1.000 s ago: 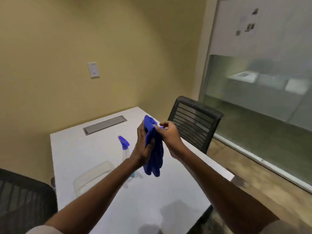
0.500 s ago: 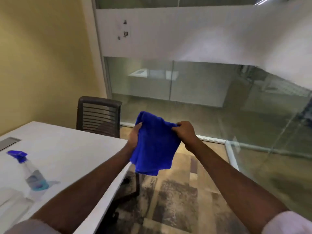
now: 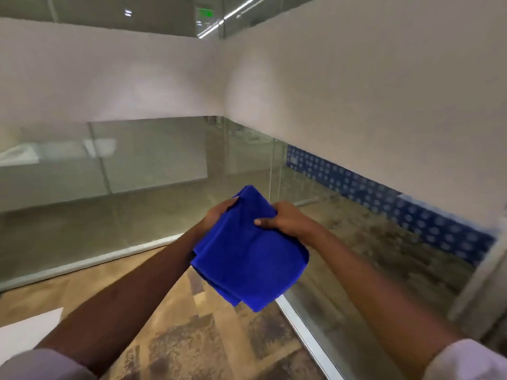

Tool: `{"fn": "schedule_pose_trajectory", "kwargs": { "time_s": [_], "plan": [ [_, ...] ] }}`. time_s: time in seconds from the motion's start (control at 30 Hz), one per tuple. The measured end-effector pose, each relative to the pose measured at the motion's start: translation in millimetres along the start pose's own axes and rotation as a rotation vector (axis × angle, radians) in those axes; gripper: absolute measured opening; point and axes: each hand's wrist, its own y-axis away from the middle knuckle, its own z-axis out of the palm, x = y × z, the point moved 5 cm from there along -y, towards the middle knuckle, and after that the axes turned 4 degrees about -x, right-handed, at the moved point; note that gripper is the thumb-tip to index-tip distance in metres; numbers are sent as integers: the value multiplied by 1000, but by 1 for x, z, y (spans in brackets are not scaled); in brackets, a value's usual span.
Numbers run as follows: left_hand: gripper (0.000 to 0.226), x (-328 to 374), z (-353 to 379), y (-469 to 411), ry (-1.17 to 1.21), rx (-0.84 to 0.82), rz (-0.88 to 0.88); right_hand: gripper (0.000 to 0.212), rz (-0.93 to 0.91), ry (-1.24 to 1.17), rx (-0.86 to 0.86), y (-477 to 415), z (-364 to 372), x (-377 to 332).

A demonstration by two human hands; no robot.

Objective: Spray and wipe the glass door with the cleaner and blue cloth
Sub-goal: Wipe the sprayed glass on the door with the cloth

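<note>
A folded blue cloth (image 3: 247, 253) hangs in front of me at chest height, held by both hands. My left hand (image 3: 219, 212) grips its upper left edge and my right hand (image 3: 285, 219) pinches its upper right edge. Behind the cloth stand glass panels with a frosted band across the upper part: one panel (image 3: 137, 165) ahead on the left and another (image 3: 370, 215) running along the right. Which panel is the door I cannot tell. The spray cleaner is out of view.
A corner of the white table (image 3: 24, 333) shows at the lower left. A metal floor rail (image 3: 310, 335) runs along the base of the right glass. Patterned carpet (image 3: 192, 338) lies below my arms.
My view has swung right, away from the table, chair and spray bottle, toward the glass corner. Both hands keep hold of the blue cloth, which now hangs spread and folded.
</note>
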Motion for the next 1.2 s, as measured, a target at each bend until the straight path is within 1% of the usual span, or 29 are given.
{"fn": "schedule_pose_trajectory", "kwargs": {
  "time_s": [0.1,0.17,0.2,0.23,0.3,0.33,0.37,0.43,0.5,0.57,0.6,0.63,0.7,0.73,0.8,0.87,0.97,1.03,1.1,1.13,1.17,1.2],
  "plan": [
    [48,-9,36,-39,-54,-172,-58,30,78,-80,189,32,-42,20],
    [46,-21,62,-58,-110,-314,-101,20,99,-132,343,57,-68,32],
    [51,-25,76,-66,-151,-367,-92,15,109,-156,417,71,-80,38],
    [62,-26,91,-74,-207,-413,-43,12,125,-176,486,87,-91,44],
    [90,-27,131,-85,-360,-549,110,18,155,-202,617,121,-110,54],
    [94,-30,154,-86,-433,-633,172,19,173,-221,674,138,-118,59],
    [90,-35,177,-87,-501,-695,220,17,185,-254,726,156,-125,63],
    [70,-46,219,-94,-604,-705,300,19,191,-337,821,195,-140,71],
    [42,-57,263,-100,-640,-691,380,22,232,-386,896,234,-154,80],
    [9,-67,309,-99,-648,-718,438,28,286,-414,958,275,-166,90],
    [11,-68,333,-96,-652,-732,477,32,308,-450,996,295,-171,95],
    [21,-69,357,-93,-659,-742,516,40,329,-490,1032,316,-175,101],
    [24,-75,404,-85,-692,-792,543,55,372,-545,1052,352,-180,110],
    [23,-79,429,-81,-723,-843,553,55,381,-560,1045,368,-181,111],
    [23,-84,477,-71,-822,-942,612,47,368,-590,1030,399,-185,112],
    [11,-90,519,-60,-904,-1092,602,45,315,-606,1041,431,-194,107],
    [32,-93,575,-35,-917,-1330,541,48,210,-566,1125,481,-213,93],
    [35,-96,610,-18,-891,-1426,534,44,129,-537,1208,513,-226,83],
    [47,-95,645,0,-888,-1435,583,38,83,-487,1329,542,-237,74],
    [50,-93,661,8,-904,-1404,654,33,61,-464,1404,557,-242,69],
    [48,-88,677,15,-918,-1345,751,29,28,-446,1488,572,-247,64],
    [42,-81,691,19,-915,-1252,859,25,-14,-437,1591,587,-251,60]
  ]
}}
